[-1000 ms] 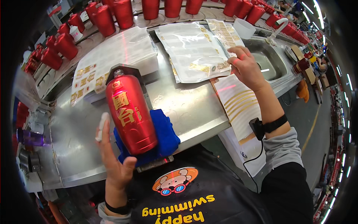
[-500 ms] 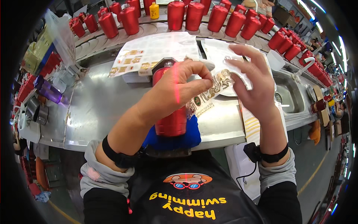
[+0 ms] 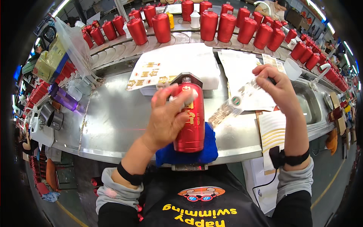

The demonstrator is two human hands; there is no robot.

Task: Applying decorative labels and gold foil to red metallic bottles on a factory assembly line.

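A red bottle (image 3: 193,130) with gold lettering lies tilted back on a blue cloth (image 3: 211,147), its neck resting in a dark angular holder (image 3: 198,81). My left hand (image 3: 162,119) is at the bottle's left side, fingers curled and blurred around something whitish (image 3: 185,99) that I cannot make out. Up and to the right, my right hand (image 3: 278,87) pinches one end of a clear film strip (image 3: 238,100) with gold patterns and a green round emblem. The strip's other end hangs free, apart from the bottle.
Printed white sheets (image 3: 174,64) lie behind the bottle, and more white sheets (image 3: 242,68) to the right. Red bottles (image 3: 227,27) line a curved conveyor at the back. A sink (image 3: 304,102) is at right, a purple water bottle (image 3: 64,97) at left. People sit beyond.
My left hand has let go of the film strip and come down beside the red bottle. My right hand has carried the strip up and to the right. The view has shifted slightly.
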